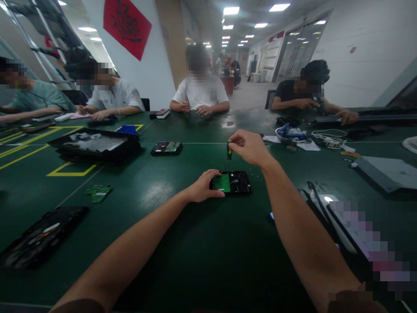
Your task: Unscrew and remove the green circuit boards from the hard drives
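In the middle of the green table lies a black hard drive (241, 182), its green circuit board (222, 183) facing up. My left hand (208, 184) grips the drive's left end, thumb on the near edge and fingers on the far edge. Above the drive, my right hand (249, 147) pinches the handle of a green and yellow screwdriver (230, 150). The screwdriver stands upright, its thin shaft pointing down at the far edge of the board. Whether the tip sits in a screw is too small to tell. A few tiny screws (254, 174) lie beside the drive's right end.
Another hard drive (167, 148) lies farther back. A black tray (97, 145), a loose green circuit board (98, 192) and a dark flat device (42, 237) are on the left. A bowl of cables (291, 132) and a grey box (386, 174) stand right. Several people sit around the table.
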`<state>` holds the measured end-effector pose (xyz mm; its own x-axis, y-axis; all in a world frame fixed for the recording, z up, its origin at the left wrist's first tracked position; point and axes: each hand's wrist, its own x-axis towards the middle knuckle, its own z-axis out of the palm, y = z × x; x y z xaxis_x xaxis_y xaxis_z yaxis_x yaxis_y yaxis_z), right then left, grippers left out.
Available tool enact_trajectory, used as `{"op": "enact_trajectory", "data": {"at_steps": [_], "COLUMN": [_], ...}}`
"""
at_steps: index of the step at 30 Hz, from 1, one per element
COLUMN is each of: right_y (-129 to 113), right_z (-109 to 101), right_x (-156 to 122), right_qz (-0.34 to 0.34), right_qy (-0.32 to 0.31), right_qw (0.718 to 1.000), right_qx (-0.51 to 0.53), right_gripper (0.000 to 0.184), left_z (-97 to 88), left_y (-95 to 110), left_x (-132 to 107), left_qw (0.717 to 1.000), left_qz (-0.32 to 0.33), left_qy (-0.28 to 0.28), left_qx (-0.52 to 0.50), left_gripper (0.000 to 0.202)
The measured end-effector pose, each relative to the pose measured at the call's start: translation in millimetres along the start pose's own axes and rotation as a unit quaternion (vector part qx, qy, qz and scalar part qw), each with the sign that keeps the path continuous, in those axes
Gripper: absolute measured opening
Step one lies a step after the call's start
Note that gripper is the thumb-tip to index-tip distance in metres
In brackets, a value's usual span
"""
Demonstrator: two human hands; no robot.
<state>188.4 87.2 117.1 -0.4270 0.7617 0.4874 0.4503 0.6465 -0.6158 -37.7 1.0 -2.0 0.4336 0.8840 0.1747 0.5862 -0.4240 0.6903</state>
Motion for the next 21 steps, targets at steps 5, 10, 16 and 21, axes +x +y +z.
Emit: {"op": "enact_trajectory", "data": {"at_steps": [5,10,16,21], "right_y": [2.8,2.9,3.2,-1.3], "right_z": [2.7,1.7,2.5,1.2], "right_x": [-0.3,0.9,0.1,-0.2], "right_qz": [-0.001,-0.025,-0.009,-0.02], "right_qy": [0.019,0.012,0.02,0.002], "right_qw": [1.0,0.999,1.0,1.0], "right_qx": [0.015,-0.017,-0.006,-0.01], "right_gripper": [0.013,0.01,0.014,0.01], "left_z": [0.8,1.0,-0.8,-0.7], "left_y": [-1.6,-3.1,1.2,0.2], "left_x": [0.4,0.5,-0.2,0.0], "left_qw": [1.0,1.0,1.0,1.0], "left_qz": [0.0,0.006,0.002,-0.003], "left_qy": [-0.003,-0.005,-0.002,-0.006], "left_qx": [0.002,0.014,0.006,0.004], "left_gripper": [0.083,0.085,0.083,0.084]}}
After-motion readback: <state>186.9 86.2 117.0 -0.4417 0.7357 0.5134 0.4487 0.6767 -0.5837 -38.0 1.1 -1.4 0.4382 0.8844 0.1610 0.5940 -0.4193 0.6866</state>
